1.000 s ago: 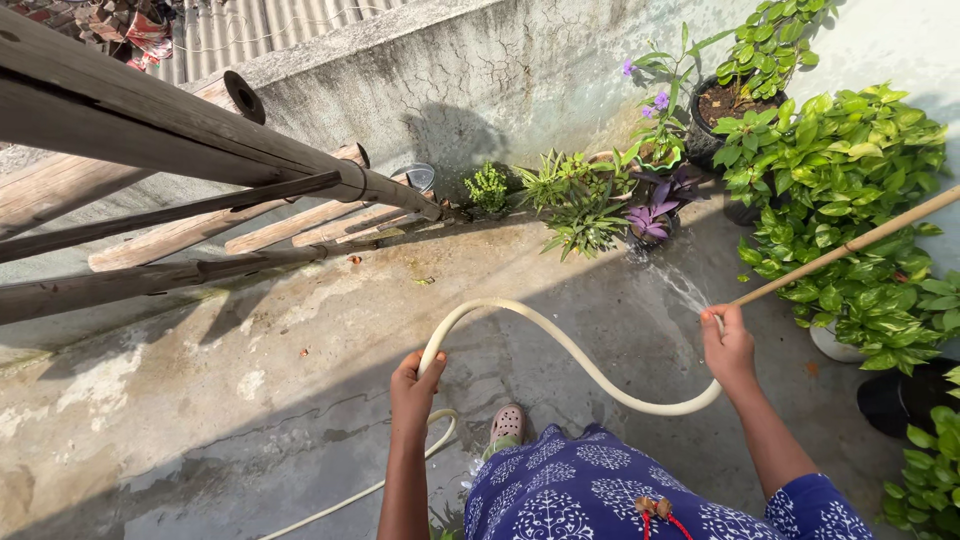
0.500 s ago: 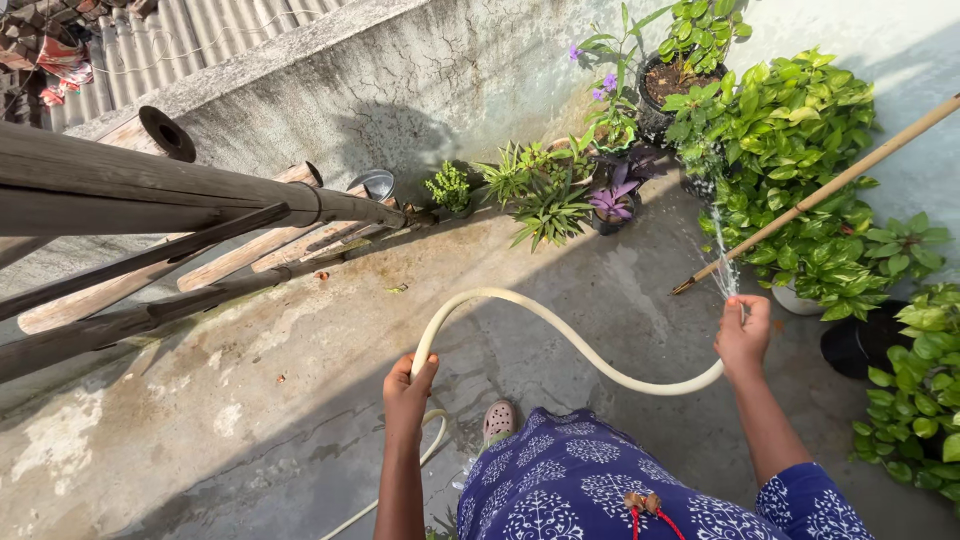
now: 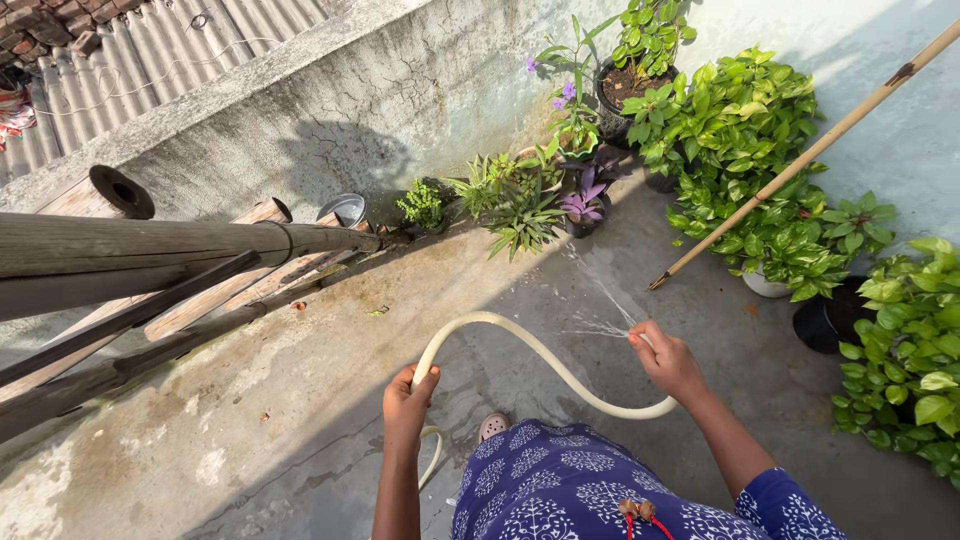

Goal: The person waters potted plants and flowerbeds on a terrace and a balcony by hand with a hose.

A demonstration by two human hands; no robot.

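A cream garden hose [image 3: 520, 345] arcs between my hands above the wet concrete floor. My left hand [image 3: 408, 400] grips the hose at its left bend, and a loop of it hangs below near my foot [image 3: 492, 427]. My right hand [image 3: 668, 360] holds the hose end, with fingers over the mouth. Thin jets of water [image 3: 598, 310] spray up and left from it toward the small potted plants [image 3: 520, 210] along the wall.
Large leafy green pot plants [image 3: 760, 150] stand at the right, with more at the far right edge [image 3: 915, 350]. A long wooden stick [image 3: 800, 160] leans across them. Thick wooden poles [image 3: 150, 260] lie at the left. A cracked parapet wall [image 3: 380, 90] runs behind.
My right hand has moved left and down with the hose end, and the spray now points toward the small plants by the wall. The view has shifted right.
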